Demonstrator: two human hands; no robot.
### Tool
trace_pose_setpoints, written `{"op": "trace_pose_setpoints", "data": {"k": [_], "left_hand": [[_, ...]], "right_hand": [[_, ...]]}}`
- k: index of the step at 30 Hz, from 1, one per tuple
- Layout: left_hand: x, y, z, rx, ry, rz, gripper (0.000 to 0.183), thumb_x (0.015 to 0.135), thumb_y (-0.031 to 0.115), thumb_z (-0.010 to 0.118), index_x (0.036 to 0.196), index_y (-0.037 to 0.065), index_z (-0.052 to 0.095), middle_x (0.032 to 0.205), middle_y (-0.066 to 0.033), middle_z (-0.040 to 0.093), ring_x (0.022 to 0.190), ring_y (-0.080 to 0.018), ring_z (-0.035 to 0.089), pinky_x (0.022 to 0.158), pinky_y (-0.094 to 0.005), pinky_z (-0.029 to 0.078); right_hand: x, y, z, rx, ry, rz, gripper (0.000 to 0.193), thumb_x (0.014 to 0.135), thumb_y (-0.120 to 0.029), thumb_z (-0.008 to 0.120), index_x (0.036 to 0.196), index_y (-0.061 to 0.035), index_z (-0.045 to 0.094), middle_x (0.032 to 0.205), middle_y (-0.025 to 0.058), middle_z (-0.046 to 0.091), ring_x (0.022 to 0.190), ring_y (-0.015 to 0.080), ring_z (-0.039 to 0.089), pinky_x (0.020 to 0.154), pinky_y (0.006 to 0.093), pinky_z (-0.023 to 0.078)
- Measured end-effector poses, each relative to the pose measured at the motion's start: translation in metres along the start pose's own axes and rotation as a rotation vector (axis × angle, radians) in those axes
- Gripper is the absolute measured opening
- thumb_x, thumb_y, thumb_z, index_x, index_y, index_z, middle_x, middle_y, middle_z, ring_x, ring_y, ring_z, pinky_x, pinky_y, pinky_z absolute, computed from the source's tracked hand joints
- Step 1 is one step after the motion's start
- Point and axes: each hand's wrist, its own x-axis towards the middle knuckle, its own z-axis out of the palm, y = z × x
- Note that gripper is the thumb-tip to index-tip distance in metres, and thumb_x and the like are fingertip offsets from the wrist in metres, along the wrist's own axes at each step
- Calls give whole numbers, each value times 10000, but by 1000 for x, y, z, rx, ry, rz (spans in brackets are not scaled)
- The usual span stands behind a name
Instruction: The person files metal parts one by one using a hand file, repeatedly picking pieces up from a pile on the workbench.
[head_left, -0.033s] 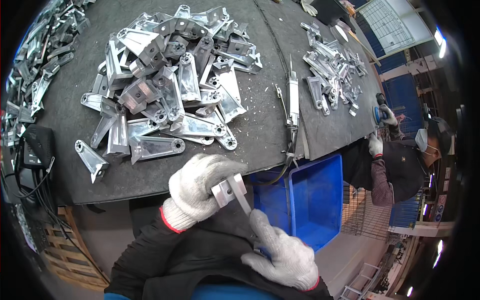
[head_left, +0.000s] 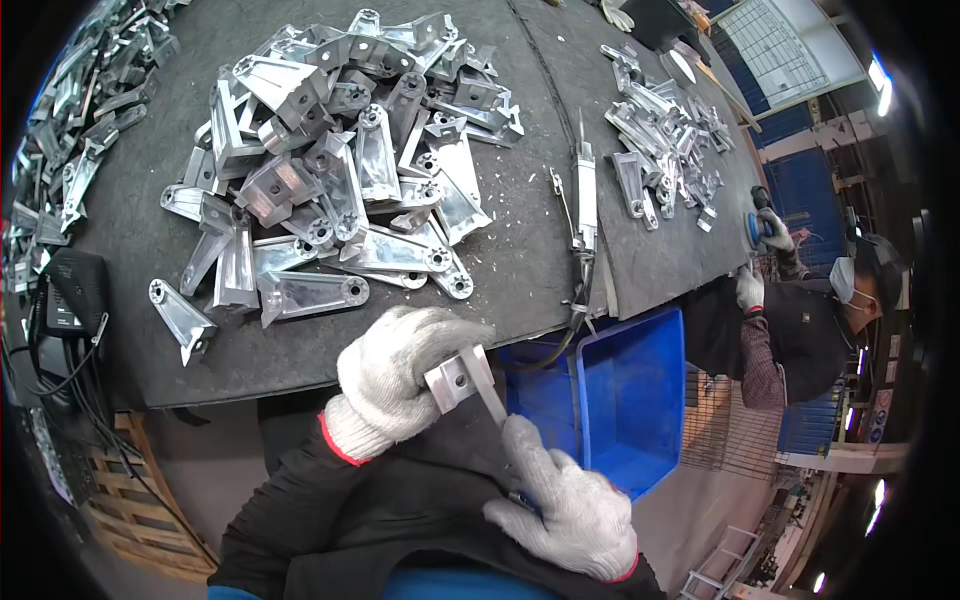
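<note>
In the head view, the left hand (head_left: 400, 362) grips a silvery, angular metal part (head_left: 445, 389) with a dark round hole; the right hand (head_left: 575, 515) holds a flat metal strip (head_left: 487, 387) across it, just beyond its fingertips.

No wording or number is legible from my position. Markings are located as follows. To my left, beside the bench (head_left: 560, 60), a black box (head_left: 85, 275) with cables carries small pale print (head_left: 63, 320) on its lower front face; the characters are too small for me to read. At the far right, behind the co-worker, a narrow sign panel (head_left: 882, 408) is mounted upright. I distinguish red marks on its upper part and blue on its lower part; its symbols and any lettering are unresolved. On the co-worker's dark garment (head_left: 790, 350), I see a small pale mark (head_left: 806, 318), also illegible.
</note>
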Motion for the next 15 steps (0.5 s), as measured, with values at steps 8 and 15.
{"op": "trace_pose_setpoints", "data": {"k": [8, 15], "left_hand": [[6, 0, 2, 35, 19, 54, 356, 719, 165, 702, 1074, 146, 699, 956, -41, 710, 806, -272, 653, 734, -345, 524], [-7, -17, 12, -356, 146, -41, 435, 696, 32, 677, 1131, 31, 692, 981, -109, 704, 893, -261, 679, 825, -338, 528]], "right_hand": [[1, -6, 7, -488, 198, -27, 644, 847, -305, 740, 1428, -197, 483, 1009, 192, 658, 749, 363, 686, 614, 471, 566], [1, 4, 0, -145, 193, 49, 716, 812, -297, 779, 1427, -98, 472, 1037, 151, 678, 798, 323, 704, 678, 393, 581]]}}
